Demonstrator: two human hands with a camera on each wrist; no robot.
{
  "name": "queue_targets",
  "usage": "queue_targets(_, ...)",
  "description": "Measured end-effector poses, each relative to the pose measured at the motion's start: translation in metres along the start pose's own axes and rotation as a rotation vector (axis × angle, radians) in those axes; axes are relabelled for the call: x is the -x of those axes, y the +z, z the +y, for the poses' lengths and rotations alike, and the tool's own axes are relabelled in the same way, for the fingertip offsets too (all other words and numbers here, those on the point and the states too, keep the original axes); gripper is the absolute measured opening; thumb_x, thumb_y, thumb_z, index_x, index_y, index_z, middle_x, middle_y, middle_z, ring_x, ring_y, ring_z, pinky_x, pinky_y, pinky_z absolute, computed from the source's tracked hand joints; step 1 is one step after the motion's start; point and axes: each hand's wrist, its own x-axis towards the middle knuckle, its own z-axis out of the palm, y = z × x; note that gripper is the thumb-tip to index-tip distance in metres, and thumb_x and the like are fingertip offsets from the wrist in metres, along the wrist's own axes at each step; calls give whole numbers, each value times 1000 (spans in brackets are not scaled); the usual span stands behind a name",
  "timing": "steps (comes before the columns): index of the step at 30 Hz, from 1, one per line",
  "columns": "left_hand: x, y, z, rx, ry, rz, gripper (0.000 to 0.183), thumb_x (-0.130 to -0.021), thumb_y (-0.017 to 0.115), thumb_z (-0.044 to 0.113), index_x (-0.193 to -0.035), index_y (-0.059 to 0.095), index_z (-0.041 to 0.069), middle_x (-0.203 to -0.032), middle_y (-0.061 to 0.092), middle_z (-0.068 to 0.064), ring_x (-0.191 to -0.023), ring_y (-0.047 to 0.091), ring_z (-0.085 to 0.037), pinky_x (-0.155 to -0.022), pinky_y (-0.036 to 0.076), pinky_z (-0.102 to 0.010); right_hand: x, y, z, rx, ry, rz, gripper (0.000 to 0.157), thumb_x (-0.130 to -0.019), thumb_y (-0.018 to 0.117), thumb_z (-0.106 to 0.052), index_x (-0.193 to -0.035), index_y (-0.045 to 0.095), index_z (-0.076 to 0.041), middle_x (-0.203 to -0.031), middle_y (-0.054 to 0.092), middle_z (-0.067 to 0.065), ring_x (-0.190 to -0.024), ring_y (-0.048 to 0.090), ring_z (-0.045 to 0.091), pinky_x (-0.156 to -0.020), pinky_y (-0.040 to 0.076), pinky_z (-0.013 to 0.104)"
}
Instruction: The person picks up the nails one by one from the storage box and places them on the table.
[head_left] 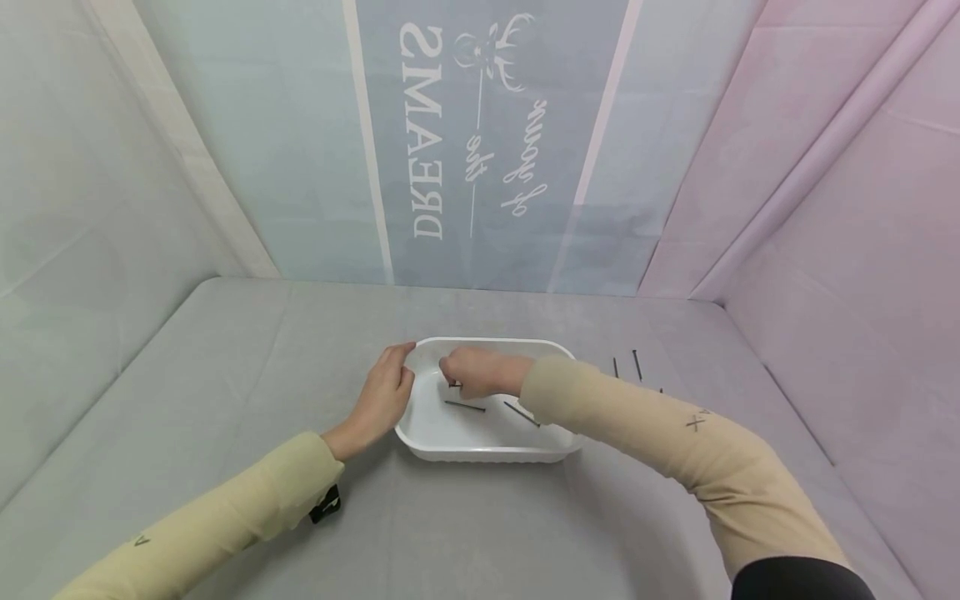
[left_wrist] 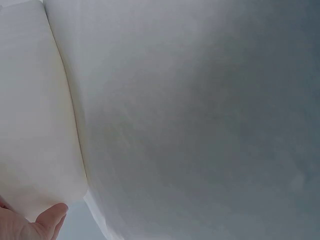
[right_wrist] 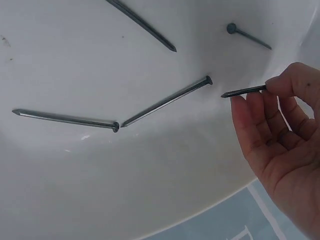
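Observation:
A white rectangular dish [head_left: 487, 455] with rounded corners sits on the grey surface. At its left end my left hand [head_left: 381, 390] holds the rim; part of that hand, the thumb [left_wrist: 50, 218], shows against the dish wall in the left wrist view. Inside the dish, my right hand [head_left: 480, 372] pinches a dark metal nail [right_wrist: 242, 92] between thumb and fingers, its point facing away from the palm. Several more nails lie loose on the dish floor, among them one nail [right_wrist: 167, 101] almost end to end with another nail [right_wrist: 65, 120]. A smaller-looking nail [right_wrist: 250, 36] lies beyond the fingertips.
Right of the dish, a few nails [head_left: 637, 365] lie on the grey surface [head_left: 480, 533], partly covered by the right sleeve [head_left: 645, 417]. A printed cloth [head_left: 480, 250] hangs at the back, with fabric walls on both sides. Something black [head_left: 326, 505] shows under the left sleeve.

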Motion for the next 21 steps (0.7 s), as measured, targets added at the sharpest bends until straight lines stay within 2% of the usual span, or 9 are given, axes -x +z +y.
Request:
queue_targets(6,0,0,1,8,-5,-7,39,-88,38,-3,-127,44,-8,-123,47,-22,-107,49,-30,-90,41,-43,7,-12,1,-69,1,-14,16,-79,61,1,-93,58,-6,-88,59,3,-73,54,10,-65,46,20)
queue_targets(12,0,1,0,5,-15,-13,39,-89,39,-2,-127,43,-7,-122,47,-21,-102,48,-29,-88,41,-42,15,-20,5,-90,-2,1,16,-80,56,3,-94,58,-4,-86,59,3,-70,53,11,-62,45,21)
queue_targets(21,0,2,-2,4,6,0,39,-89,38,-2,-127,44,-8,-121,48,-21,-102,49,-30,-87,42,-41,27,-30,9,-107,24,17,18,-80,56,3,-96,60,-3,-86,60,3,-67,49,12,-61,43,24)
